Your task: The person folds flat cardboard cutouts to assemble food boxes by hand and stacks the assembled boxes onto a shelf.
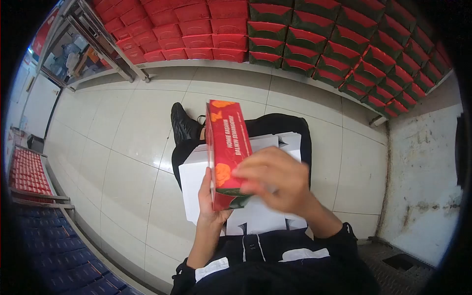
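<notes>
A red carton with orange pictures and white lettering stands tilted above my lap. My left hand grips it low down, thumb along its left side and the other fingers underneath. My right hand is at the carton's lower right, its fingers bent toward the printed side and smeared by motion. Whether those fingers press on the carton or pinch anything, I cannot make out. Beneath the carton, flat white cardboard blanks lie spread across my lap, with slots cut in their edges.
Many red cartons and dark green-and-red cartons fill a shelf ahead. Dark blue boxes and small red boxes stand in rows at left. A stained white wall is at right. Pale tiles cover the floor.
</notes>
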A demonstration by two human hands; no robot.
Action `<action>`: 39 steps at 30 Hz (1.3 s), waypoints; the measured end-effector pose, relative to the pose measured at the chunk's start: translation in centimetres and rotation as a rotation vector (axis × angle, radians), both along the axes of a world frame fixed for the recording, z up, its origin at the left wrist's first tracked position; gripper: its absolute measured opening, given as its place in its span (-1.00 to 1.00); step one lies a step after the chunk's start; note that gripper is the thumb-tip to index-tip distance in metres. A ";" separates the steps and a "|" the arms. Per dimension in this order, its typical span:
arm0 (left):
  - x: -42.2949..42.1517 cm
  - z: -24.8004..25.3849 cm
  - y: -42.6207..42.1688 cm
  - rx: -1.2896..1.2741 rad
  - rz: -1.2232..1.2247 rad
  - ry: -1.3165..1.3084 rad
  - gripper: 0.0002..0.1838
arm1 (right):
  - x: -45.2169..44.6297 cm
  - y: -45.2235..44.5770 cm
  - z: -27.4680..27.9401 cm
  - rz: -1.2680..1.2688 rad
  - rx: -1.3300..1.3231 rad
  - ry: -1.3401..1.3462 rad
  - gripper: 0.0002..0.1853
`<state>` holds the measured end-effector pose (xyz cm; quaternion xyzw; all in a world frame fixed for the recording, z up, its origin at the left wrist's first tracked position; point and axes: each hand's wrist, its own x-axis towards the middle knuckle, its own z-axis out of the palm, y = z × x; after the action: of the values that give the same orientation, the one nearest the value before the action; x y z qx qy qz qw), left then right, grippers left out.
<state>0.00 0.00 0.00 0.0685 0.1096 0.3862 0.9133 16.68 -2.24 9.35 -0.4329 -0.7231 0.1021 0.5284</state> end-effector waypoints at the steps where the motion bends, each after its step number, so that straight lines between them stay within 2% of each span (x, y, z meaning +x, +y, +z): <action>1: 0.2 0.6 -0.1 0.021 0.049 0.044 -0.38 | -0.8 -0.7 0.5 -0.045 0.009 0.010 -0.79; 5: 0.2 2.3 0.1 0.028 0.103 0.212 -0.47 | -1.4 -1.5 -0.4 -0.111 0.076 -0.011 -0.73; 6: 0.5 2.7 -0.1 0.009 0.184 0.361 -0.51 | -1.4 -1.5 -0.8 -0.143 0.076 -0.034 -0.73; 9: -0.3 1.6 0.5 0.013 0.167 0.423 -0.47 | -1.3 -1.2 -1.7 -0.161 0.083 -0.025 -0.74; 11: -0.8 1.9 0.7 0.106 0.124 0.424 -0.47 | -1.5 -1.1 -1.6 -0.143 0.090 0.014 -0.74; 13: -0.2 3.1 0.5 0.073 0.238 0.436 -0.47 | -1.7 -1.5 -0.8 -0.105 0.056 0.007 -0.78; 16: -0.8 1.3 0.7 0.077 0.210 0.437 -0.44 | -1.8 -2.0 -1.7 -0.147 0.166 -0.019 -0.79; 20: -1.2 0.3 0.7 0.057 0.217 0.425 -0.45 | -1.0 -1.4 -2.5 -0.115 0.088 -0.002 -0.79; 22: -0.5 2.0 0.6 0.095 0.259 0.359 -0.46 | -0.2 -1.3 -1.8 0.045 0.001 -0.043 -0.49; 23: -0.2 2.6 0.6 0.131 0.302 0.294 -0.47 | -0.2 -1.5 -1.4 0.047 0.005 -0.046 -0.49; 24: -0.6 1.0 0.7 0.064 0.355 0.391 -0.49 | -0.3 -1.7 -0.9 0.077 -0.127 0.199 -0.32; 25: -0.7 0.5 0.5 0.066 0.357 0.385 -0.49 | -0.3 -1.7 -1.0 0.118 -0.186 0.270 -0.19; 27: -0.8 -0.2 0.3 0.315 0.448 0.598 -0.48 | -0.2 -1.5 -1.2 0.187 -0.302 0.420 0.07; 28: -1.3 -1.0 0.2 0.383 0.452 0.718 -0.43 | -0.7 -1.5 -1.2 0.158 -0.426 0.476 0.05; 29: -1.7 -1.3 0.1 0.398 0.453 0.702 -0.43 | -0.9 -1.5 -1.4 0.126 -0.547 0.531 0.03; 31: -2.1 -1.0 0.3 0.363 0.407 0.619 -0.36 | -0.2 -0.9 -3.0 0.161 -0.577 0.604 -0.01; 32: -2.7 -0.5 0.8 0.452 0.313 0.658 -0.28 | 0.2 -0.6 -3.4 0.222 -0.625 0.721 -0.02; 34: -2.8 -0.4 1.4 0.520 0.330 0.619 -0.17 | 0.8 0.1 -4.5 0.304 -0.689 0.879 -0.02; 35: -2.9 -0.8 1.8 0.525 0.334 0.610 -0.12 | 0.7 0.1 -4.7 0.306 -0.677 0.865 -0.02; 37: -1.6 0.6 2.8 0.559 0.414 0.651 -0.11 | 0.9 0.4 -4.5 -0.198 -0.389 0.402 0.00; 39: -0.4 2.4 4.1 0.605 0.487 0.682 -0.10 | 2.0 0.2 -3.4 -0.256 -0.089 -0.069 -0.11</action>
<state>-0.37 4.06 2.39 0.4243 0.2974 0.5575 0.6486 18.72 -2.04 5.91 -0.5479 -0.6743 0.0507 0.4924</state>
